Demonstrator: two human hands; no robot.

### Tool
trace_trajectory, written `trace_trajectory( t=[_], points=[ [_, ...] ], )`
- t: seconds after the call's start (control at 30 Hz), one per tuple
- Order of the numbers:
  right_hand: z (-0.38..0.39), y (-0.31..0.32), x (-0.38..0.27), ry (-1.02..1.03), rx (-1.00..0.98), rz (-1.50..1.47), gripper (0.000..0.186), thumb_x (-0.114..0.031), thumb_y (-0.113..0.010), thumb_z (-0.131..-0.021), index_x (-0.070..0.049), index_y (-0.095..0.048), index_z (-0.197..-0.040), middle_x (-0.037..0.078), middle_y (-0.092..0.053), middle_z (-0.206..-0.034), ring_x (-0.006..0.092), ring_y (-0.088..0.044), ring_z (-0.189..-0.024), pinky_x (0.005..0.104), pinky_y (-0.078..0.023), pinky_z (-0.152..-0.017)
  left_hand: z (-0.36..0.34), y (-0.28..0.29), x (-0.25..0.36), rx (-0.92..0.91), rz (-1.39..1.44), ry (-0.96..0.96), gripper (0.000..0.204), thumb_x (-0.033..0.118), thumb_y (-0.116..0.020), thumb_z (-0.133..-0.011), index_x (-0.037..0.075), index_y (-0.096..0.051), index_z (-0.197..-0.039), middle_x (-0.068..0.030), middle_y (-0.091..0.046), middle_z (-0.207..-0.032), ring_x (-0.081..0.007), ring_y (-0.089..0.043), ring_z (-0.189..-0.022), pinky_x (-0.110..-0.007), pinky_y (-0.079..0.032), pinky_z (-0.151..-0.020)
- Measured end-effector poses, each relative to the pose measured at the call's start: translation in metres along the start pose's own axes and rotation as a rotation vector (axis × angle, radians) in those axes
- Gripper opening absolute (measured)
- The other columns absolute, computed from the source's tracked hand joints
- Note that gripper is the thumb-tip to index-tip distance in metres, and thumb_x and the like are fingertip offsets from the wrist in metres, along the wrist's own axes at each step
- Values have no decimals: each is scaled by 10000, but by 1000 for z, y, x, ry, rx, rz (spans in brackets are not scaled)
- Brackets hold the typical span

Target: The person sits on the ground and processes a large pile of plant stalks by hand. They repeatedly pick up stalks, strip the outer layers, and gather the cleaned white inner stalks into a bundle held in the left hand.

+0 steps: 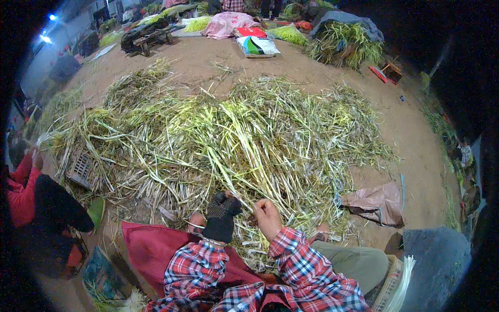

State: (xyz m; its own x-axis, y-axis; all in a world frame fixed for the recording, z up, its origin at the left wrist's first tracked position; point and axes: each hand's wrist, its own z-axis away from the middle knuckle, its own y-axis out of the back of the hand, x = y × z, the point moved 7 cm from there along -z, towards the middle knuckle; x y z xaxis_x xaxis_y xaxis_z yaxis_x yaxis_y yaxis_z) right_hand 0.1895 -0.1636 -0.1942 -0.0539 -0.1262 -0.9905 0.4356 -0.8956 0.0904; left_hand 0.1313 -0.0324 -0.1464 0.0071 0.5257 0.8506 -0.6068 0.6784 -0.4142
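Observation:
My left hand [221, 216], in a black fingerless glove, is closed round a long leafy stalk [224, 174] with a pale stem, resembling green garlic. Its green leaves reach away from me over the heap. Close by on the right, my bare right hand [267, 217] is pinched at the stalk's near end, thumb against fingers; the exact contact is partly hidden. Under and beyond both hands spreads a wide heap of similar stalks [254, 156], mixed with dry, yellowed leaves. Peelings [254, 244] lie between my legs.
A crate [80, 167] stands at the heap's left edge, near a person in a red sleeve [23, 174]. A brownish sack [377, 203] lies right. Beside my right knee, white stems [403, 281] rest on a basket [389, 283]. Sacks [257, 46] and a covered bundle [345, 39] stand far off.

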Motion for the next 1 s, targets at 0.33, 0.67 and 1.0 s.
trace_trajectory(
  t=[0.33,0.67,1.0],
  points=[
    [5,155,80,-258,352,816,114,-149,-494,-747,-49,-506,-800,192,-543,-670,368,-532,-628,430,-432,-590,-2,47,70,255,150,-375,98,74,-599,-737,76,-501,-735,0,-467,-557,-86,-416,-461,-213,-335,-425],
    [-8,47,-34,211,-133,59,306,-236,-499,-831,2,-500,-1024,109,-569,-910,175,-532,-870,281,-413,-774,15,1,15,10,1,75,161,142,-583,-761,38,-520,-867,-17,-528,-696,-111,-516,-617,-240,-450,-567],
    [1,1,-69,-40,-160,-380,123,-118,-545,-807,-6,-561,-856,10,-567,-762,71,-510,-669,212,-425,-622,36,-31,6,-246,-71,-1,148,176,-579,-773,34,-552,-739,11,-496,-603,-74,-469,-554,-219,-414,-542]
  ],
)
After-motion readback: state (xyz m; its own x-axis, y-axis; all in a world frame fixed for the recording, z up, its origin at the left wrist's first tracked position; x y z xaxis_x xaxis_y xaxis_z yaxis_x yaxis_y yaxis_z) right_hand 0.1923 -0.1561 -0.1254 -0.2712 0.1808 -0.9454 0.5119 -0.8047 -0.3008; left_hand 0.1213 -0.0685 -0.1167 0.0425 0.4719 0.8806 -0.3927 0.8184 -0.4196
